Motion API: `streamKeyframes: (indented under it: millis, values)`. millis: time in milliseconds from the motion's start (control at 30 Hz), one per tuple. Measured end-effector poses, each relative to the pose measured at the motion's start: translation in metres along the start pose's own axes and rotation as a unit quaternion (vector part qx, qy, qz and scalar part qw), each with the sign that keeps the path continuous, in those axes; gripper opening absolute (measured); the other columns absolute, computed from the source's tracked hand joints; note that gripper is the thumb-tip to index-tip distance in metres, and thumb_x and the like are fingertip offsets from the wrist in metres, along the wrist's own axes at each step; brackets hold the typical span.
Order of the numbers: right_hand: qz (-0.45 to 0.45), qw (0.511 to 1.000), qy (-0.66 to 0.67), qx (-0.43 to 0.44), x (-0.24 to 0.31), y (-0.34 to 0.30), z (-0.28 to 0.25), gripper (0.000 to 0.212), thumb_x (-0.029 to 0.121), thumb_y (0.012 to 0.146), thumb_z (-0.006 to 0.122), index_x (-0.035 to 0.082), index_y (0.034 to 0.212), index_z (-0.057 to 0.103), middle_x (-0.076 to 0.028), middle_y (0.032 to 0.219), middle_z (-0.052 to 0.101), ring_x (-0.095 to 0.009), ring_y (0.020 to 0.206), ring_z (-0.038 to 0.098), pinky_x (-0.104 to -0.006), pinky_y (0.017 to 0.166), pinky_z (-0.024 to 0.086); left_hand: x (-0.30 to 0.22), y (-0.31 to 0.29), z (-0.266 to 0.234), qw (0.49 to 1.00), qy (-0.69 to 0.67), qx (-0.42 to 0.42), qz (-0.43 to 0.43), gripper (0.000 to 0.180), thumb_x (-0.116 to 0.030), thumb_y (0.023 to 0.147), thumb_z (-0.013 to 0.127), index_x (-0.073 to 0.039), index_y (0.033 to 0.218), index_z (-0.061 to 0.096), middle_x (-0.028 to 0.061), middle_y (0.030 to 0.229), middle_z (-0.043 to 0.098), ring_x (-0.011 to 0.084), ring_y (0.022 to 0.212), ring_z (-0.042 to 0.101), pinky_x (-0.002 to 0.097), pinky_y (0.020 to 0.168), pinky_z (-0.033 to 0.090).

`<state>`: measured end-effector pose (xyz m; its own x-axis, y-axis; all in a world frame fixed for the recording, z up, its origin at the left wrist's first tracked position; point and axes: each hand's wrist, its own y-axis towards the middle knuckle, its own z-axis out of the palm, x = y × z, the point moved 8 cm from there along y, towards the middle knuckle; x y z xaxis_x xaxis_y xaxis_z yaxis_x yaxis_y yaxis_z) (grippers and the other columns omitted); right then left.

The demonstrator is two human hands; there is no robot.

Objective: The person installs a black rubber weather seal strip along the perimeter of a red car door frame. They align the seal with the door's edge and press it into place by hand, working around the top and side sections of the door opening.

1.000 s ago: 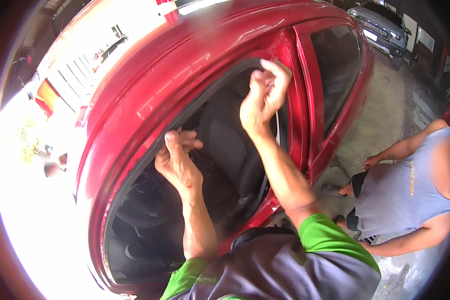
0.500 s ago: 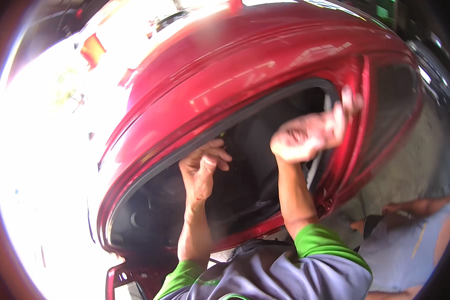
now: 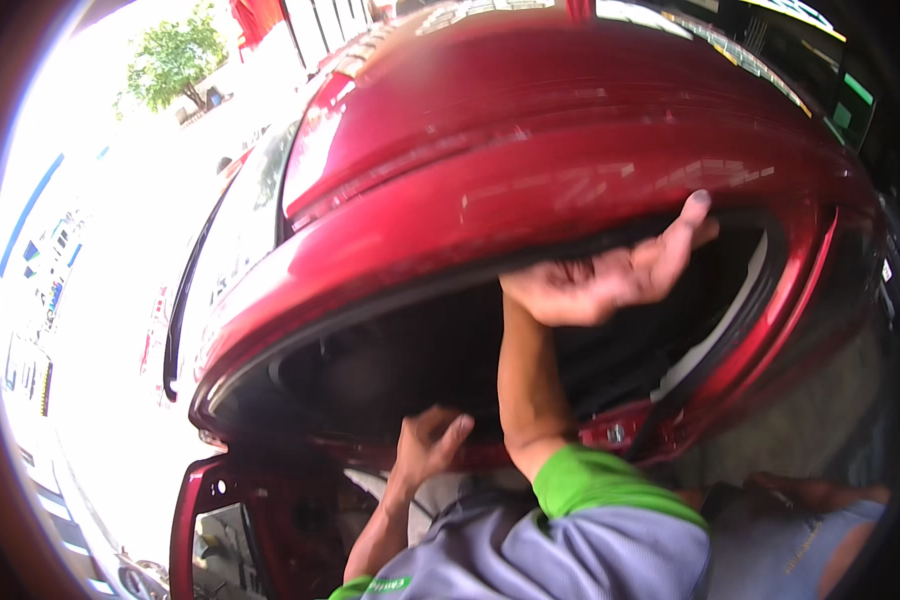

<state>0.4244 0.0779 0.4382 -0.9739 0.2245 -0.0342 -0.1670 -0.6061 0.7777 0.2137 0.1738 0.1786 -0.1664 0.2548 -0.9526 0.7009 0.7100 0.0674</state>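
Note:
A red car (image 3: pixel 530 150) fills the middle of the view, its side door opening edged by a dark rubber seal (image 3: pixel 410 278). My right hand (image 3: pixel 610 278) is raised across the upper edge of this opening, palm showing and fingers stretched to the right. Nothing shows in its palm; whether its back touches the seal or the roof edge I cannot tell. Lower and to the left, my left hand (image 3: pixel 430 445) is in front of the dark interior near the sill, fingers loosely bent and thumb apart, with nothing visible in it.
At the lower left stands the opened red car door (image 3: pixel 195 500). A grey-clothed person (image 3: pixel 800 545) is close by at the lower right. A strap-like belt (image 3: pixel 705 360) runs by the rear pillar. Bright outdoor ground and a tree (image 3: pixel 175 60) lie beyond at left.
My left hand has dropped from the upper seal toward the sill. My right hand has shifted left from the rear pillar along the upper edge. The view has turned, showing more roof and windscreen.

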Motion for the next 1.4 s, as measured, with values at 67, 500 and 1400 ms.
streamKeyframes:
  millis: [67,500,1400]
  values:
    - [-0.011,1.000,0.022,0.008,0.008,0.002,0.003,0.068,0.042,0.112,0.012,-0.005,0.150,0.041,-0.027,0.148,0.050,-0.044,0.144,0.043,-0.0613,0.127,0.018,0.029,-0.003,-0.008,0.993,0.002,0.053,-0.106,0.040,-0.038,0.097,0.073,0.002,0.100,0.076,0.0109,0.082,0.076,0.0150,0.078,0.072,0.0322,0.072,0.056]
    - [0.090,0.973,0.125,-0.171,-0.010,0.027,-0.043,0.064,0.036,0.114,0.021,-0.016,0.143,0.046,-0.035,0.144,0.053,-0.041,0.142,0.046,-0.0503,0.125,0.028,0.196,-0.117,-0.069,0.969,0.150,0.037,-0.193,0.043,-0.039,0.095,0.072,0.004,0.091,0.076,0.0168,0.075,0.073,0.0194,0.071,0.071,0.0374,0.068,0.055]
    - [0.083,0.887,0.097,0.444,-0.060,0.004,-0.121,0.032,0.016,0.091,0.065,0.005,0.063,0.054,-0.009,0.063,0.055,-0.025,0.055,0.058,-0.0360,0.050,0.044,-0.022,0.034,0.230,0.944,0.016,0.296,0.143,0.051,-0.039,0.094,0.075,0.001,0.124,0.065,0.0269,0.114,0.070,0.0413,0.107,0.069,0.0469,0.092,0.054]
